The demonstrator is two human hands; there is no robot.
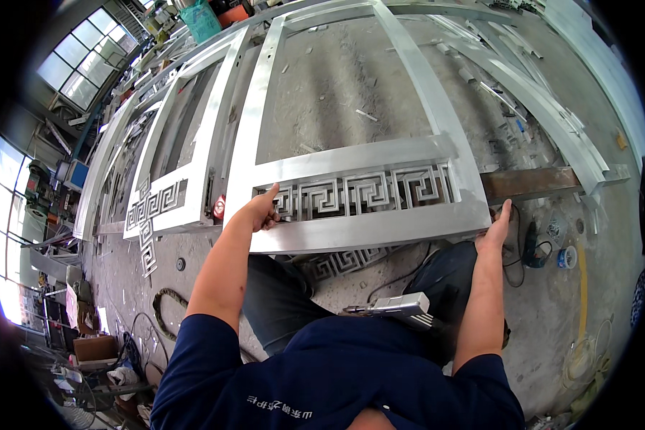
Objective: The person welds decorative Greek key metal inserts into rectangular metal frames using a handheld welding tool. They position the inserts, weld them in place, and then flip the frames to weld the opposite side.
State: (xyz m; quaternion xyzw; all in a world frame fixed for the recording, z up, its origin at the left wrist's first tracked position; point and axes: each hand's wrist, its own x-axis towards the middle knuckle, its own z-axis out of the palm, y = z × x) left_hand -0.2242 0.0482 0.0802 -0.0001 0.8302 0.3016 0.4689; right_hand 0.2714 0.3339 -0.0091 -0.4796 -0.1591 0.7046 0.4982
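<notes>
A large silver metal frame (pixel 373 233) lies in front of my knees, its near end toward me. A lattice panel (pixel 369 193) with a squared spiral pattern sits in the opening at this end. My left hand (pixel 264 209) is at the panel's left end, thumb stretched out and the other fingers curled round the lattice edge. At the frame's near right corner, my right hand (pixel 496 228) grips the side, thumb pointing up; its other fingers are partly hidden. Below the frame, between my legs, another lattice piece (pixel 351 261) shows in part.
A second frame (pixel 218 122) with a loose lattice piece (pixel 150 215) lies to the left. A rusty brown beam (pixel 534 183) runs under the frame at right. On the floor are a drill (pixel 530 244), a blue tape roll (pixel 567 257) and cables. A silver device (pixel 401 304) is near my lap.
</notes>
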